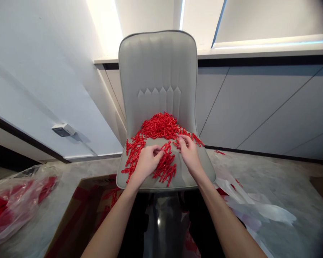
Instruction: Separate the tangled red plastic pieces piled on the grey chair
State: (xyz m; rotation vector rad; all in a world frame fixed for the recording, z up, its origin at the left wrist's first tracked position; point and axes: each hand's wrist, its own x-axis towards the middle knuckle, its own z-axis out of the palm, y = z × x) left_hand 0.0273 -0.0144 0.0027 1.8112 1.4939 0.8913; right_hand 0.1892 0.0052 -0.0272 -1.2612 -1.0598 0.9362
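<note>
My left hand is closed, thumb against forefinger, on a small red plastic figure that has a round head and outstretched arms. Just below it, more figures of the same kind lie in a front pile on the grey chair seat. My right hand is bent over the seat to the right, its fingertips pinched together beside loose red figures. What sits between those fingertips, if anything, is too small to make out. Behind both hands rises a large tangled heap of red figures against the backrest.
Looser figures spread along the seat's left side. On the floor stand an open cardboard box with red pieces inside and a clear plastic bag of red items. White plastic sheeting lies at right. Cabinets are behind the chair.
</note>
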